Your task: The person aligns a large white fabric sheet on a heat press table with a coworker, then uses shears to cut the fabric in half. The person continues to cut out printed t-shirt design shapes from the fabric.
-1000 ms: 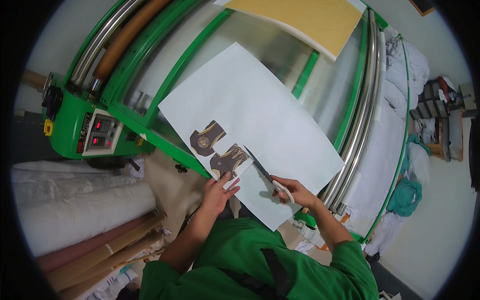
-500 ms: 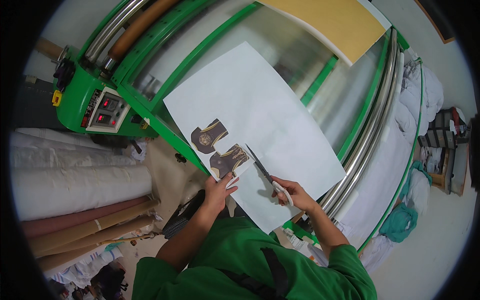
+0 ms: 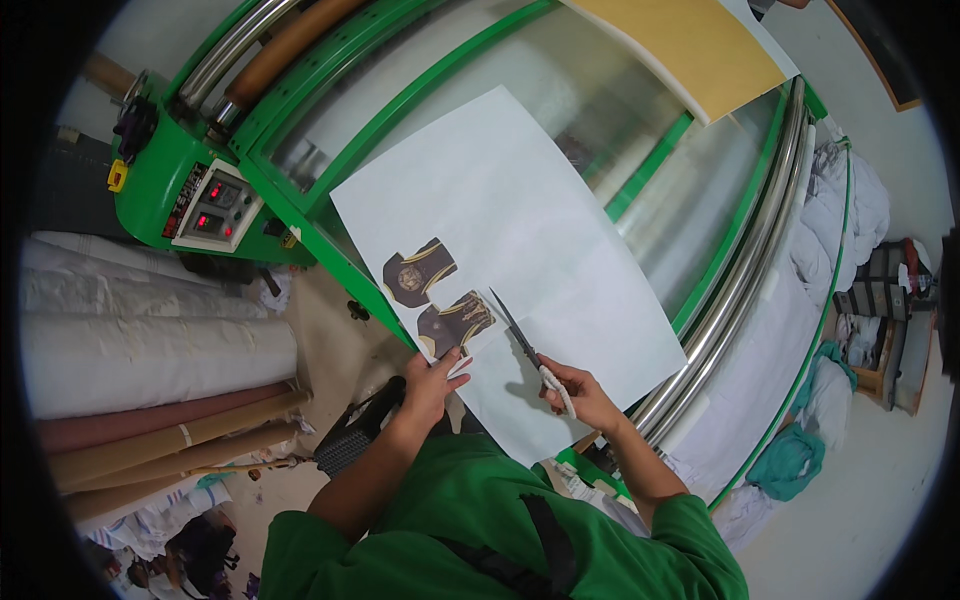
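A large white paper sheet (image 3: 590, 260) lies aslant over the glass-topped bed of a green machine. On its left part are two dark brown garment-shaped prints with gold trim, an upper print (image 3: 420, 272) and a lower print (image 3: 450, 322). My left hand (image 3: 430, 390) is closed on the near edge of the printed paper, just below the lower print. In my right hand (image 3: 580, 393) are dark scissors (image 3: 520, 333) with white-wrapped handles. Their blades look nearly together, tips pointing up and left beside the lower print. Whether they touch the paper, I cannot tell.
The green machine has a control panel (image 3: 213, 210) with red displays at left and steel rollers (image 3: 735, 290) at right. A tan sheet (image 3: 690, 50) lies on its far side. Large wrapped rolls (image 3: 160, 365) are stacked at left. Teal cloth (image 3: 787, 462) lies at lower right.
My right hand has shifted slightly left, and the scissor handles look closer together. The view has moved a little. My left hand stays by the lower print.
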`<state>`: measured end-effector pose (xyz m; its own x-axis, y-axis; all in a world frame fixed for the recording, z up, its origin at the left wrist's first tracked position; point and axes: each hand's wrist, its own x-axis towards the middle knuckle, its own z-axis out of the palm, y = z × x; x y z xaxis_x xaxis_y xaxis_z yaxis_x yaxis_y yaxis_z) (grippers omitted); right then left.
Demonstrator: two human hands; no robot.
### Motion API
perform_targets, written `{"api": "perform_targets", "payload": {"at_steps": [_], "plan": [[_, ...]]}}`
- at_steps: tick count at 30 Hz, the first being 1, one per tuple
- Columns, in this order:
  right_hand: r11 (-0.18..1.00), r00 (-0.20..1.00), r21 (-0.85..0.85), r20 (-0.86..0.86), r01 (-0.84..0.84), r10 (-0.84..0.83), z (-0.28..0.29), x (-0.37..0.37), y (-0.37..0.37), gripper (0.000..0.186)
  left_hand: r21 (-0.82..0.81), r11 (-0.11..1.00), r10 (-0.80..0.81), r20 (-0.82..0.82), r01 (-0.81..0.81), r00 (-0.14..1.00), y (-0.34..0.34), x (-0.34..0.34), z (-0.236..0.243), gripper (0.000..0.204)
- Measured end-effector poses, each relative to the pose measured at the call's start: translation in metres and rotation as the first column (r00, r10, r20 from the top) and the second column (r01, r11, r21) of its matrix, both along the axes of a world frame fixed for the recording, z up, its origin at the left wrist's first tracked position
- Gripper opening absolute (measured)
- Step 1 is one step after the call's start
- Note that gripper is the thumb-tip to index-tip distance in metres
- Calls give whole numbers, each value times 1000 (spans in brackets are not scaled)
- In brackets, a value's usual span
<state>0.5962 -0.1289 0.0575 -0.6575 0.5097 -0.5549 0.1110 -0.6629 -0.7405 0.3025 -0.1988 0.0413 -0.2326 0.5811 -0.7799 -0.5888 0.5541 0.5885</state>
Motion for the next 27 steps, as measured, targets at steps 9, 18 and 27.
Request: {"api": "perform_targets", "payload": {"at_steps": [9, 18, 27], "plan": [[998, 990, 60, 140, -22, 14, 2, -7, -1, 73, -2, 1000, 21, 20, -21, 1000, -4, -1, -9, 32], [999, 974, 39, 223, -37, 28, 8, -16, 9, 76, -28, 999, -33, 19, 33, 999, 5, -1, 1, 39], [990, 974, 141, 227, -32, -1, 3, -48, 29, 75, -3, 1000, -14, 53, 14, 998, 3, -1, -1, 38]]}}
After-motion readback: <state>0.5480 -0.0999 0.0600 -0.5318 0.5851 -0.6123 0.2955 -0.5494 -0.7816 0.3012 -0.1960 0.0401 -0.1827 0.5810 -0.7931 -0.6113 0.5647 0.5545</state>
